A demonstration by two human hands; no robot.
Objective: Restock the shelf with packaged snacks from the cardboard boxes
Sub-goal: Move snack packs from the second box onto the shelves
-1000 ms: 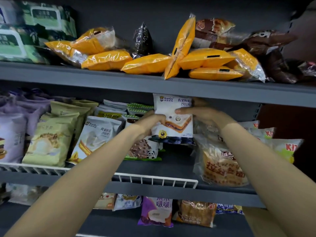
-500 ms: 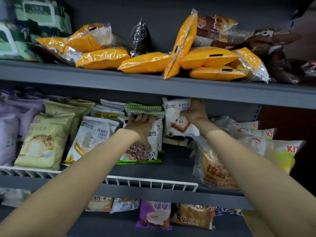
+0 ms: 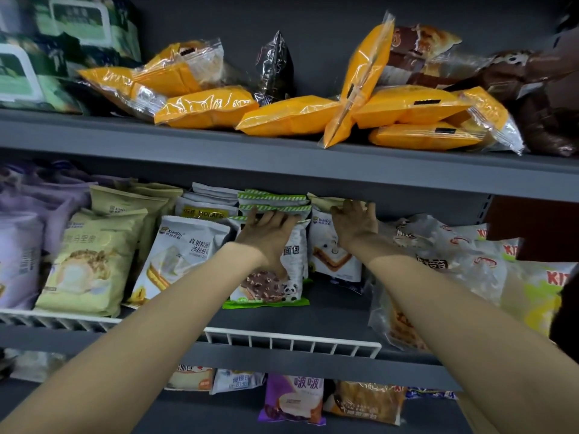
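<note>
Two bare forearms in view, left hand (image 3: 268,234) and right hand (image 3: 355,225). No sleeves visible up to the frame edge, no gloves. No watch, bands or rings visible on wrists or fingers. Nails short, unpainted as far as can be seen. Hands sit in the shelf's shadow, detail limited.
</note>
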